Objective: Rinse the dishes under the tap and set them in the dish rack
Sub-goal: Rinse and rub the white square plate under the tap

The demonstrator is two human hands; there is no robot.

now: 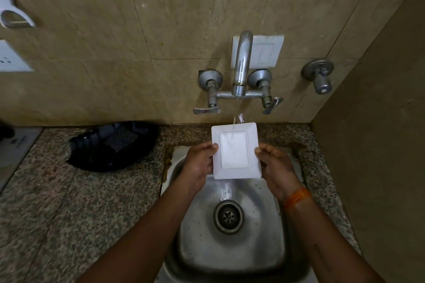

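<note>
Head view, read left to right. On the speckled stone table (46,202), left of the sink, lies a black dish (110,147), shallow and glossy, well apart from the hands. Whether it serves as the dish rack or is another item awaiting rinsing cannot be told; no rack is otherwise recognisable in view. At centre, the steel sink (264,236) with its drain (228,216) sits below a wall-mounted tap (240,68), which is running: a thin stream (235,114) falls onto the far edge of a white rectangular plate (234,151). The plate is held above the basin, face up towards the camera and apparently tilted so that water runs off its near edge into the sink. The left hand (200,163) grips the plate's left rim, thumb on the upper face and fingers curled beneath; the right hand (276,165), with an orange band at the wrist, pinches the right rim in the same manner. A separate wall valve (319,75) and a switch plate (264,52) lie to the right, the switch plate directly behind the spout.

Risks, as judged from this arrangement: the wet, smooth rim is held only at its edges, so a slip could drop the plate into the steel basin and chip it. A steeper tilt could deflect water onto the table or towards the switch plate. Only the far portion is under the stream, so the near half may remain unrinsed.
</note>
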